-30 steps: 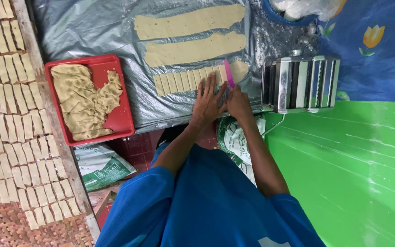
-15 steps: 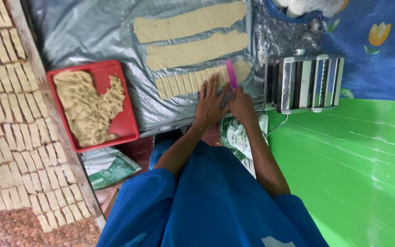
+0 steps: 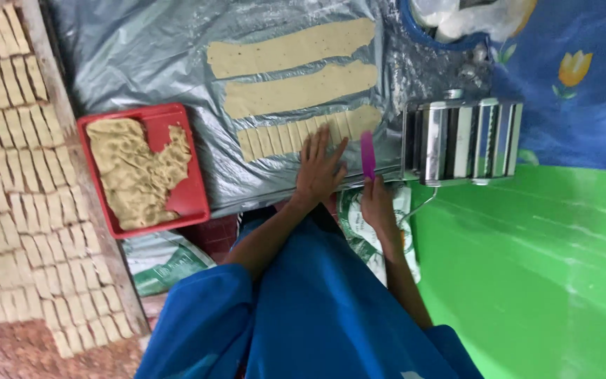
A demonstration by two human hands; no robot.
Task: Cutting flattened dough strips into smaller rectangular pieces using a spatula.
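While the left hand (image 3: 320, 168) lies flat with fingers spread on the near end of the partly cut dough strip (image 3: 303, 135) at the frame's centre, the right hand (image 3: 376, 203) is closed around a pink cutter (image 3: 367, 154), its blade standing just right of the strip's uncut end. Two whole dough strips (image 3: 296, 70) lie above on the grey plastic sheet (image 3: 149, 56). A metal roller machine (image 3: 461, 140) stands just right of the cutter. A red tray (image 3: 194, 203) of rough dough sits at left, beside a board of cut pieces (image 3: 15, 175). I judge the fingertips are near the cutting line, so a slipping blade could nick them; pressing hard might also slice the thin sheet or drag the soft pieces crooked.
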